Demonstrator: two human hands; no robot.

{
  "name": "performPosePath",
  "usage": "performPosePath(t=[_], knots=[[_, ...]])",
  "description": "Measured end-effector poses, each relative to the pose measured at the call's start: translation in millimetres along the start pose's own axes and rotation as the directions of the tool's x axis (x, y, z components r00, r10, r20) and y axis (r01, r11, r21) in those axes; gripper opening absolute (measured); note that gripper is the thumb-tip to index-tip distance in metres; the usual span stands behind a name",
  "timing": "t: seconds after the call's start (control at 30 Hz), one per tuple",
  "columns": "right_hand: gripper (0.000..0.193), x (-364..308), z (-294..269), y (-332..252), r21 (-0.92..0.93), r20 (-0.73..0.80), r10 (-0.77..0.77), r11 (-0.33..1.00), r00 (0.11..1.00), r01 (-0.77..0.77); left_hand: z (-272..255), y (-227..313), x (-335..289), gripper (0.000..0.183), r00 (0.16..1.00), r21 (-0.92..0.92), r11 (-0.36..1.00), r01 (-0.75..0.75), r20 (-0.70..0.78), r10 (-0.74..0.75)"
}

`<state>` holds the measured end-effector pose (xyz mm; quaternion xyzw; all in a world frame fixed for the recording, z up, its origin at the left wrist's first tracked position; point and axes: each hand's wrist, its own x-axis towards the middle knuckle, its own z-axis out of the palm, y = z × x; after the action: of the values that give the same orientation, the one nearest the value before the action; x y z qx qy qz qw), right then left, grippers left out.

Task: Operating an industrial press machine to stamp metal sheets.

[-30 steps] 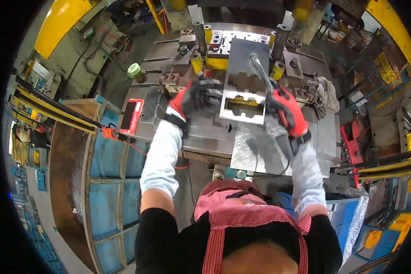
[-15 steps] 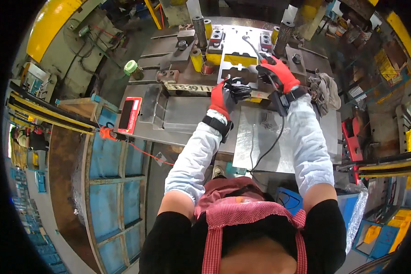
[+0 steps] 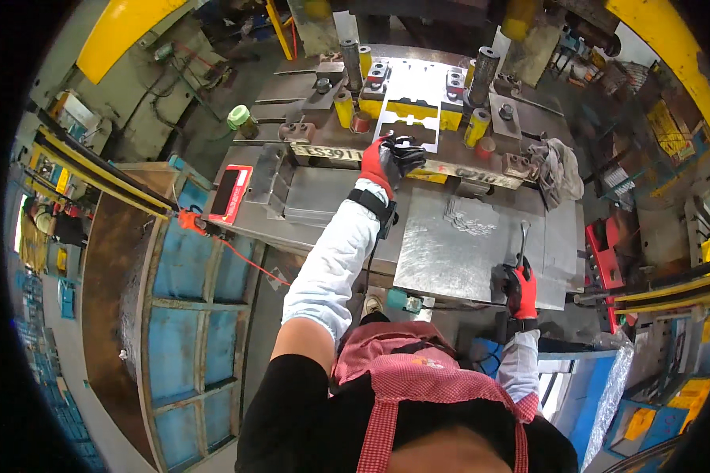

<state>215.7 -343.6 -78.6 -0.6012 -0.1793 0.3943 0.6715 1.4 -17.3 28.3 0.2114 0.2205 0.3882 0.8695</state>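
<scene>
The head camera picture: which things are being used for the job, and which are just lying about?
Seem part of the job:
- shiny cut-out sheet, with the left hand at its near end
- metal tool, held in the right hand

Seem to be just lying about:
- grey rag
- green-lidded jar
- red-edged dark panel

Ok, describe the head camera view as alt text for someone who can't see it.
A gloved left hand is at the near end of a bright metal sheet with cut-outs; the gloved right hand, lower in the picture, holds a metal tool over a grey plate. A crumpled rag lies to the right.
</scene>
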Motion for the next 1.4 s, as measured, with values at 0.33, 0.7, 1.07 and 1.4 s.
performPosePath(t=[0.33,0.7,1.07,1.4], knots=[[0.02,14.6,-29.7,35.3,0.291,-0.003,0.159,0.945,0.987,-0.151,-2.4,1.6,6.0,0.041,1.0,0.032,0.999,0.003,0.016,-0.003],[0.016,13.2,-33.9,32.5,0.297,0.134,0.156,0.936,0.979,-0.19,-0.8,3.8,7.0,0.038,0.996,0.051,0.999,0.005,-0.089,-0.001],[0.015,14.1,-32.0,36.2,0.208,0.024,0.132,0.969,0.991,-0.134,-5.0,0.9,12.8,0.037,0.993,0.054,0.998,-0.037,-0.112,0.043],[0.017,8.7,-23.2,27.0,0.218,0.007,0.142,0.966,0.99,-0.14,-5.4,-3.2,7.7,0.047,0.995,0.091,0.993,-0.074,-0.056,0.08]])
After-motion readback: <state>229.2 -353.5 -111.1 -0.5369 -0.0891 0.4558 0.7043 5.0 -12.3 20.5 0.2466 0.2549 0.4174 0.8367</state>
